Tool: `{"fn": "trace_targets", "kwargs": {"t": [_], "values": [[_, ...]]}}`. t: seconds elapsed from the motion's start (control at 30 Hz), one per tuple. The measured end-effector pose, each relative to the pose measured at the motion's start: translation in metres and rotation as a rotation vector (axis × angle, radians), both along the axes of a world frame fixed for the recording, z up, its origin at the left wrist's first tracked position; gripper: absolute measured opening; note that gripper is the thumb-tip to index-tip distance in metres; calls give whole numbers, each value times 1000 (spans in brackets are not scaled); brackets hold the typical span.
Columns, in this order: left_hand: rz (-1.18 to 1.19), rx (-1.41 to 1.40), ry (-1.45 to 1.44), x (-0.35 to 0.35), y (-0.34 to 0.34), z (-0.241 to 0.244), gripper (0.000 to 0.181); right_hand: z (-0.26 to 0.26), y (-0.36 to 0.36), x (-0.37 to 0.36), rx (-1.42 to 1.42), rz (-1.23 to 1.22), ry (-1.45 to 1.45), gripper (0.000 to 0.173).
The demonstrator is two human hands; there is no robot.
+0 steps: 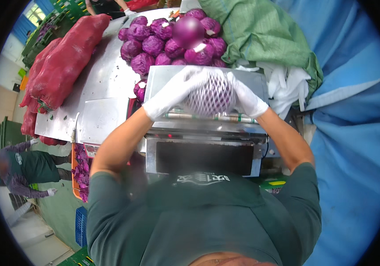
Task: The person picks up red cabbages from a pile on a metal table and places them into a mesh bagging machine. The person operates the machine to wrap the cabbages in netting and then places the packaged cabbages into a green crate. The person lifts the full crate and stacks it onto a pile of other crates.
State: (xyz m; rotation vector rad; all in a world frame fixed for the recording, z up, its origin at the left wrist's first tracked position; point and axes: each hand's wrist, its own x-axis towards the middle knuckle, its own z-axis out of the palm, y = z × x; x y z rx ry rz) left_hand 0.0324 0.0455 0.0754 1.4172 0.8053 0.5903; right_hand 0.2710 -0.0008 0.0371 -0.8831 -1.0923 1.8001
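A red cabbage in a white foam net sleeve [210, 94] is between my two gloved hands. My left hand [176, 88] wraps its left and far side. On the opposite side, my right hand [246, 96] presses against the net with the thumb and fingers. Under the cabbage is a metal wrapping machine [206, 128] with a flat steel top plate [160, 74] and a dark front panel [205, 156]. The cabbage hides part of the film roll [240, 118] that lies across the machine.
Bare red cabbages [153, 45] are heaped beyond the machine. Red mesh sacks [70, 63] lie at left on the steel table [107, 73]. A green woven sack [260, 33] and white foam nets [289, 83] are at right. An orange crate [74, 166] holds cabbage leaves. A person [32, 166] stands left.
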Motion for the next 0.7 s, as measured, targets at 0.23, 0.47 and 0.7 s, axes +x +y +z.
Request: {"fn": "trace_targets", "kwargs": {"t": [0.23,0.47,0.7], "values": [[-200,-593,215,-35,-121,-92,75,-66,-158,-14,-756,241,-158,56],[-132,147,346,-92,-178,-101,28,-120,-233,8,-535,-180,-116,43],[164,-168,-28,-97,-198,-161,18,-102,-255,16,830,-91,-1180,27]]}}
